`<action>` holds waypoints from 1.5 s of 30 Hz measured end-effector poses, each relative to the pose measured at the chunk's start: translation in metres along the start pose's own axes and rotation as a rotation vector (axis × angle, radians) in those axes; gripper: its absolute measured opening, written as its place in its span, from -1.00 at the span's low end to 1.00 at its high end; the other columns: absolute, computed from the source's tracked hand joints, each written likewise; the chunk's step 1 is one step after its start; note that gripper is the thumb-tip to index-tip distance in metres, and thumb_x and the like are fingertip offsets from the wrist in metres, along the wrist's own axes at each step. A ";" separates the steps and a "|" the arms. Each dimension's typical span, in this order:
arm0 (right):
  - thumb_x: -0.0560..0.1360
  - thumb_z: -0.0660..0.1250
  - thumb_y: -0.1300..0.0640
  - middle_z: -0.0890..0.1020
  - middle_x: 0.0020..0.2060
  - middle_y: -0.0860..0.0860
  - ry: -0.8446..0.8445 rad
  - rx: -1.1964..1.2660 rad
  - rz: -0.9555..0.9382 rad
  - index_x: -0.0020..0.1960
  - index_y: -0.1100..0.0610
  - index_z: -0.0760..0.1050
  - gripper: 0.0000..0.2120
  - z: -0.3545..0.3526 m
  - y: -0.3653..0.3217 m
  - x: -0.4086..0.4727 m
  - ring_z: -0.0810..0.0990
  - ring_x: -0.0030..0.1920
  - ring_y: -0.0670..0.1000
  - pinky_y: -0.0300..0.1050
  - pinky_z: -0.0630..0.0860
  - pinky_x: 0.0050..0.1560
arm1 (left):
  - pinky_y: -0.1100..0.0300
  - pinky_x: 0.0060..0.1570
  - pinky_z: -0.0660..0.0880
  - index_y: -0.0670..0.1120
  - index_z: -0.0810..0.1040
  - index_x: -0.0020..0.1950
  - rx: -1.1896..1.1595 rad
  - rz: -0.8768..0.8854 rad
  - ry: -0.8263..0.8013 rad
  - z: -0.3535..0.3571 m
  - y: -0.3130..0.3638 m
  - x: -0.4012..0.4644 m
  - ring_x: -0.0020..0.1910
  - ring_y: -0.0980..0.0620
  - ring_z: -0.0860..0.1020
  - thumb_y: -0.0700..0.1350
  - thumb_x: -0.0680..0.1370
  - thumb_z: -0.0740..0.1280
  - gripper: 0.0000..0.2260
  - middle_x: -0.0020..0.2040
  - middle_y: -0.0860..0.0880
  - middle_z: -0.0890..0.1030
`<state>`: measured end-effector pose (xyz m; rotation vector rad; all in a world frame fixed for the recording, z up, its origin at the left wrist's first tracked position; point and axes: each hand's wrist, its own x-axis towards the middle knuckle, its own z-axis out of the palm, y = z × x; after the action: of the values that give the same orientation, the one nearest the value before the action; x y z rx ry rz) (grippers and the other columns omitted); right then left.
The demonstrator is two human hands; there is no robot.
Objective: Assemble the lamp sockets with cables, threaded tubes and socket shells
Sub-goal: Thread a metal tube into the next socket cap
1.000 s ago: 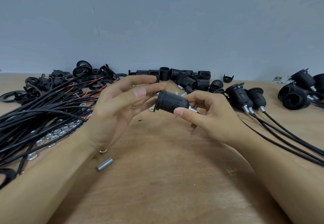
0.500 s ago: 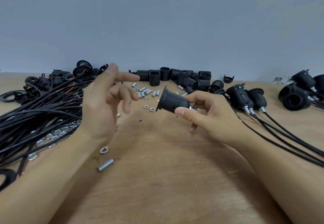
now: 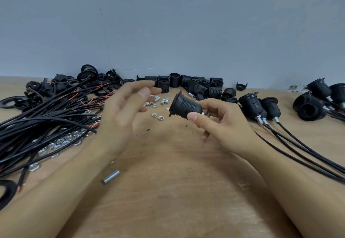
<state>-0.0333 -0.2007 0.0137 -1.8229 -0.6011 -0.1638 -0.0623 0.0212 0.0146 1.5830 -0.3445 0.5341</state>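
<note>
Head cam is looking down at a wooden worktop (image 3: 177, 191) with both forearms reaching in. Right hand (image 3: 222, 124) is pinching a black ribbed socket shell (image 3: 186, 106) between thumb and fingers, holding it up off the wood with the flared rim pointing left and a bit of silver thread poking out at the hand end. Left hand (image 3: 121, 114) is hovering just beside it, fingers loosely spread and a little blurry, gripping nothing and not touching the shell. Left side is carrying a big bundle of black cables (image 3: 43, 125) with red wire ends, and hex nuts (image 3: 59, 143) are lying scattered under and beside them. One threaded tube (image 3: 111, 176) is sitting by itself near the left forearm, with more short tubes (image 3: 160, 100) lying further back. Loose black shells (image 3: 197, 85) are piling up by the wall, and finished sockets with cables (image 3: 259, 107) are lying off to the right.
</note>
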 end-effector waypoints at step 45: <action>0.65 0.01 -0.17 0.18 0.55 -0.12 -0.457 -0.844 -0.097 0.58 -0.06 0.08 -0.47 0.046 0.016 0.014 -0.11 0.56 -0.13 0.04 -0.06 0.54 | 0.13 -0.16 0.40 -0.02 0.67 0.11 1.209 -0.300 -0.049 -0.053 -0.028 0.020 -0.17 -0.04 0.49 -0.28 0.52 0.23 -0.69 -0.15 0.00 0.57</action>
<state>-0.0223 -0.1571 -0.0100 -2.6810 -1.0464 -0.0629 -0.0374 0.0785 0.0027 2.7496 0.2654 0.4809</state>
